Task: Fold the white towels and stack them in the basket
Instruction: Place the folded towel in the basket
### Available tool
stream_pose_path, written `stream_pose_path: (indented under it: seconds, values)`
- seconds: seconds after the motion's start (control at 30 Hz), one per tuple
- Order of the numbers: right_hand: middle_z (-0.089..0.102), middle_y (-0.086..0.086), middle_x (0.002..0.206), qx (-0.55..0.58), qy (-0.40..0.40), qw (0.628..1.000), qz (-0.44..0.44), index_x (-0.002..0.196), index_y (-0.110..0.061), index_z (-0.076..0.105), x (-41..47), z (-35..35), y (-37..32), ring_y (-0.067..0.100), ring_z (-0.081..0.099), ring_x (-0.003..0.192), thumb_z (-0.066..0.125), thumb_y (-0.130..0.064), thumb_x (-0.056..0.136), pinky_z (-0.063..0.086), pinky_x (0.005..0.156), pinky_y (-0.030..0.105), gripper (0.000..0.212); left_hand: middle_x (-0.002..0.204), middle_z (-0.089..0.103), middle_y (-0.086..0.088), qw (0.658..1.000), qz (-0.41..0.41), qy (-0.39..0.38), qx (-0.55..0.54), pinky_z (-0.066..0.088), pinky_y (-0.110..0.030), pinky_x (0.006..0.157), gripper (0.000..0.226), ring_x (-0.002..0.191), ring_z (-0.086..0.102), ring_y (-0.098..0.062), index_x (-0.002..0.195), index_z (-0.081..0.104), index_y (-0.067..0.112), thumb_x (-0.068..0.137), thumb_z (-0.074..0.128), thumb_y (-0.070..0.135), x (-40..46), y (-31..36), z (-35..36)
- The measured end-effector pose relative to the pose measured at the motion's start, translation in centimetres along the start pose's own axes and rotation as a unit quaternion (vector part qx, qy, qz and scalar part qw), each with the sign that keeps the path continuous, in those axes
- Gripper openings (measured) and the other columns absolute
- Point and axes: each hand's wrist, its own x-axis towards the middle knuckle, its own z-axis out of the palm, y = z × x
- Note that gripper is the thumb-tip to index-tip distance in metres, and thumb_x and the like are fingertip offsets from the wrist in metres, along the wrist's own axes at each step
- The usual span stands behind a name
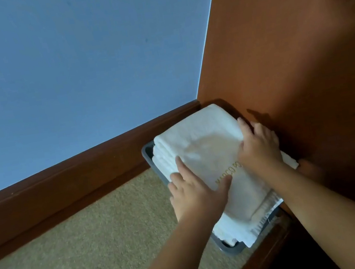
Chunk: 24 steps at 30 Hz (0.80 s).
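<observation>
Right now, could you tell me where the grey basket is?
In the head view, the grey basket sits right of centre on the carpet, in the wall corner, under the white towels.

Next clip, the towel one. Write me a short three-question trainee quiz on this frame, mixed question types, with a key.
1. True or false: the top towel lies on a stack of folded white towels in the grey basket.
2. Where does the basket stand? A) in the middle of the carpet B) in the corner where the blue wall meets the brown panel C) on a table
3. What are the left hand and right hand doing?

Key: 1 true. 2 B. 3 Both rest on the top towel, fingers spread.
</observation>
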Motion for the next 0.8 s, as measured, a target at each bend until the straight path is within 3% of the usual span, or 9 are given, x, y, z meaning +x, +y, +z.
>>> stream_pose_path:
  seconds: [0.07,0.13,0.2,0.3,0.57,0.63,0.73,0.8]
  values:
    - [0.01,0.007,0.173,0.048,-0.048,0.997,-0.046,0.163,-0.046,0.012,1.3,0.3,-2.5,0.037,0.008,0.158,0.043,-0.043,0.105,0.013,0.124,0.064,0.066,0.168,0.006,-0.014,0.991,0.071,0.034,0.104,0.02,-0.053,0.126,0.14,0.157,0.007,-0.037,0.162,-0.015,0.026,0.063,0.048,0.103,3.0,1.2,-0.9]
    - [-0.012,-0.004,0.174,0.032,-0.134,0.99,-0.042,0.156,-0.062,-0.003,2.5,1.6,-4.0,0.039,-0.01,0.158,0.027,-0.072,0.101,0.001,0.122,0.068,0.063,0.169,-0.022,-0.019,0.973,0.102,-0.016,0.205,-0.002,-0.06,0.126,0.155,0.155,-0.023,-0.042,0.163,-0.016,0.023,0.049,0.04,0.111,6.2,2.0,-1.1]
    - [-0.023,-0.011,0.171,0.013,-0.188,0.982,-0.018,0.148,-0.07,-0.013,2.9,3.4,-3.9,0.041,-0.019,0.156,0.013,-0.089,0.09,-0.005,0.118,0.073,0.067,0.166,-0.033,-0.019,0.956,0.103,-0.071,0.264,-0.009,-0.065,0.123,0.168,0.151,-0.033,-0.044,0.164,-0.018,0.021,0.036,0.038,0.115,8.9,1.7,-0.6]
    - [-0.024,-0.014,0.17,0.021,-0.201,0.979,0.0,0.144,-0.073,-0.017,3.1,5.0,-3.2,0.041,-0.02,0.156,0.006,-0.096,0.082,-0.007,0.117,0.075,0.07,0.164,-0.038,-0.015,0.948,0.097,-0.108,0.282,-0.008,-0.067,0.123,0.172,0.15,-0.034,-0.043,0.161,-0.024,0.023,0.031,0.038,0.116,10.7,0.4,0.5]
    - [-0.022,-0.009,0.171,-0.035,-0.215,0.976,0.01,0.145,-0.071,-0.018,3.4,5.1,-4.7,0.041,-0.017,0.157,0.001,-0.094,0.081,-0.007,0.116,0.077,0.071,0.164,-0.038,-0.011,0.954,0.092,-0.123,0.258,-0.007,-0.067,0.124,0.166,0.151,-0.034,-0.04,0.162,-0.022,0.027,0.035,0.04,0.115,11.2,-0.7,0.7]
    - [-0.016,-0.003,0.173,-0.052,-0.214,0.975,0.032,0.152,-0.065,-0.011,2.6,4.4,-6.2,0.04,-0.013,0.158,0.006,-0.087,0.088,-0.007,0.116,0.077,0.07,0.168,-0.032,-0.007,0.956,0.112,-0.133,0.237,-0.003,-0.065,0.125,0.154,0.155,-0.027,-0.035,0.165,-0.013,0.03,0.047,0.045,0.111,10.1,-1.5,-0.7]
    - [-0.011,0.006,0.174,-0.04,-0.229,0.97,0.068,0.162,-0.049,-0.004,0.9,2.1,-9.9,0.04,-0.011,0.158,0.024,-0.062,0.103,-0.002,0.116,0.078,0.067,0.174,-0.011,-0.001,0.964,0.14,-0.116,0.197,0.005,-0.055,0.129,0.12,0.161,-0.002,-0.027,0.166,0.006,0.033,0.075,0.055,0.093,7.2,-3.9,-4.4]
    - [-0.011,0.006,0.174,0.0,-0.21,0.978,0.015,0.164,-0.043,-0.003,-0.9,0.3,-13.4,0.041,-0.011,0.158,0.034,-0.049,0.106,0.002,0.117,0.078,0.069,0.175,-0.001,0.0,0.978,0.123,-0.061,0.159,0.009,-0.048,0.13,0.101,0.161,0.006,-0.024,0.166,0.009,0.035,0.088,0.056,0.079,4.6,-6.4,-7.5]
